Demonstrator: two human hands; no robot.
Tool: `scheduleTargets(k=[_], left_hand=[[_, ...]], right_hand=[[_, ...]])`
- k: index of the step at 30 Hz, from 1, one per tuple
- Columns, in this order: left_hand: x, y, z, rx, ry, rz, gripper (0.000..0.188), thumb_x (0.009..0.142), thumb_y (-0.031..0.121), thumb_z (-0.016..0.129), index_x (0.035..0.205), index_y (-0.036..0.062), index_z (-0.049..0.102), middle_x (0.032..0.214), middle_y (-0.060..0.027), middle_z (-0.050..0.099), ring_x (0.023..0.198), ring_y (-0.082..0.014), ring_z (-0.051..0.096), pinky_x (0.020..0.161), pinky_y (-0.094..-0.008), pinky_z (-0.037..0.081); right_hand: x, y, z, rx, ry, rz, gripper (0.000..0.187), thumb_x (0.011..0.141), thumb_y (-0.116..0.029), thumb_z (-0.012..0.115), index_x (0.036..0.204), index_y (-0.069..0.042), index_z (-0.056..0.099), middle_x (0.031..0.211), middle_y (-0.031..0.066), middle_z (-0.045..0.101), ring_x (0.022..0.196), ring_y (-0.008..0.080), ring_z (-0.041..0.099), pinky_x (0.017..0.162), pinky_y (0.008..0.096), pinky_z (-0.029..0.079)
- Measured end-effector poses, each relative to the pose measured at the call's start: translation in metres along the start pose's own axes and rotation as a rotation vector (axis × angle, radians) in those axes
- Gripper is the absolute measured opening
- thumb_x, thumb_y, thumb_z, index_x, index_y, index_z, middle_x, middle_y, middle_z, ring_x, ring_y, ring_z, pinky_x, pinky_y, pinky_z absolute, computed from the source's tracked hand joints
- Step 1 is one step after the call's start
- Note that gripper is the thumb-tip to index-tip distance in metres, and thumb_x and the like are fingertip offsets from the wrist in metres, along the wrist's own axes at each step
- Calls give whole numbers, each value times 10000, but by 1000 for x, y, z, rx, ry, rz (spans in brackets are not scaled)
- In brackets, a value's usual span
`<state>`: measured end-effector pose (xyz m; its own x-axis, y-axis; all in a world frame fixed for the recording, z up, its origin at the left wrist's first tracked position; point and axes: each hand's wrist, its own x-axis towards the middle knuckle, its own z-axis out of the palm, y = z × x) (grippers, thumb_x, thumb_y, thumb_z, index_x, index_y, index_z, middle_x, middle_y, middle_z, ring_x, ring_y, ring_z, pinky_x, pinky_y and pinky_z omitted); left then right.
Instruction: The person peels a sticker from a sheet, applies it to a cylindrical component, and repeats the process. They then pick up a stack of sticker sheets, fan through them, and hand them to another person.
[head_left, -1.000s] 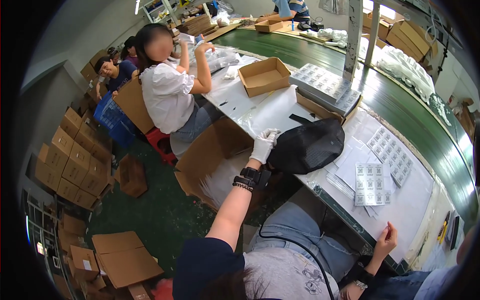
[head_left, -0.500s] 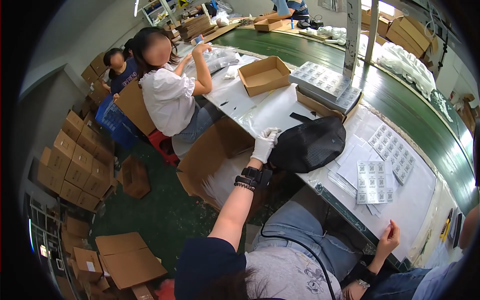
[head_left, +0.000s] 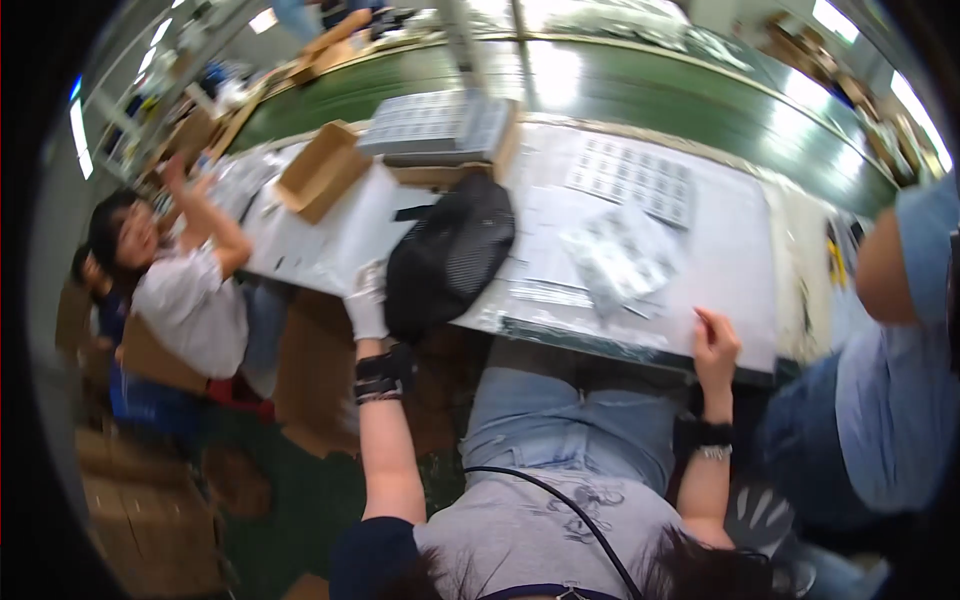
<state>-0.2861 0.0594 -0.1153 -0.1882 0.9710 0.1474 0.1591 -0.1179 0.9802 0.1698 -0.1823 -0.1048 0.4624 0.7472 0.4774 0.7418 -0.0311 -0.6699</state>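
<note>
My left hand (head_left: 368, 300), in a white glove, is closed at the left side of a black mesh bag (head_left: 455, 255). The bag hangs partly over the table's near edge, with a short strap at its upper left. Blur hides exactly how the fingers grip it. My bare right hand (head_left: 715, 345) rests at the near edge further right, fingers curled together with nothing seen in them. Beyond it lie a silvery label sheet (head_left: 625, 255), blurred, over loose white papers (head_left: 550, 290), and another label sheet (head_left: 630, 180) behind.
Stacked label sheets (head_left: 420, 120) fill a carton at the back, with a cardboard tray (head_left: 320, 175) to its left. A green conveyor belt (head_left: 640, 85) runs behind. A person in white (head_left: 195, 310) sits at left; another in blue (head_left: 890, 400) is close at right.
My view has turned to the right, so the whole scene has shifted left and levelled. Both hands keep nearly the same places beside the bag and the table edge.
</note>
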Motion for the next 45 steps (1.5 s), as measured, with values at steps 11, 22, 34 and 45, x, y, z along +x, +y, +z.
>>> scheduleTargets(k=[11, 22, 34, 45], left_hand=[[-28, 21, 2, 154, -25, 96, 215, 901, 146, 504, 1030, 0, 595, 821, -2, 569, 718, -66, 506, 620, -205, 416], [-100, 114, 54, 309, -97, 567, 163, 854, 0, 518, 1007, -1, 576, 874, -48, 575, 775, -111, 538, 728, -245, 451], [-139, 137, 130, 280, -789, 359, 419, 828, 298, 588, 1140, 28, 514, 926, -182, 603, 868, -321, 587, 773, -350, 464], [-161, 94, 144, -180, -956, -32, 654, 848, 363, 578, 1350, 76, 272, 962, -117, 571, 957, -189, 550, 826, -285, 431]], right_hand=[[2, -10, -14, 92, 45, 163, 218, 770, -21, 566, 983, -41, 607, 774, 105, 558, 651, 186, 550, 572, 272, 438], [52, -41, 13, -175, -123, -206, 409, 713, -14, 601, 1111, -101, 565, 1278, 151, 374, 1077, 295, 473, 863, 352, 424], [44, -81, 28, 89, 64, -286, 210, 713, 73, 590, 890, -32, 633, 961, 133, 572, 890, 270, 562, 775, 329, 458], [13, -114, 31, 183, 119, -409, 245, 712, 129, 540, 914, 1, 593, 947, 120, 556, 841, 234, 542, 688, 289, 446]])
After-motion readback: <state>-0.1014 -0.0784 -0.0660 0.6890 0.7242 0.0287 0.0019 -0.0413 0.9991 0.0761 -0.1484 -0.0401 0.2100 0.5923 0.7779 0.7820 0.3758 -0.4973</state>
